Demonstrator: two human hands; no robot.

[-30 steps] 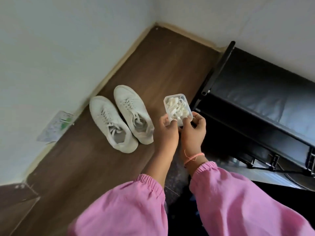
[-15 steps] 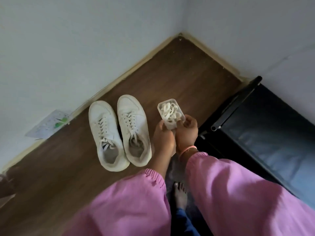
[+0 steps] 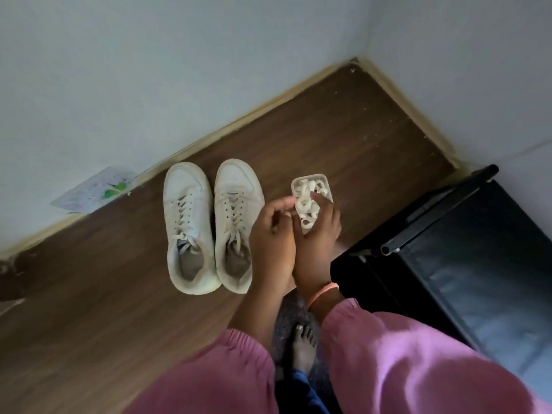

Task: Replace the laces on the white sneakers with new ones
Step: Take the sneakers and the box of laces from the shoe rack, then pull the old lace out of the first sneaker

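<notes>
Right hand [image 3: 318, 234], centre of frame: a small clear box [image 3: 312, 191] is cupped in the curled fingers, thumb laid over the coiled new laces [image 3: 307, 204] inside. Left hand [image 3: 273, 234] is held just beside it, fingertips curled at the box's near edge; whether the box or a lace is actually pinched cannot be told. No lid is visible.

Step in hand is judged as getting the new laces out. Best done with the box kept level and one lace end drawn out alone, so the coil isn't dragged out tangled.

The white sneakers [image 3: 213, 228] are set side by side on the wood floor [image 3: 343, 130], left of the hands, old laces still threaded. A black rack [image 3: 448, 249] is at right.
</notes>
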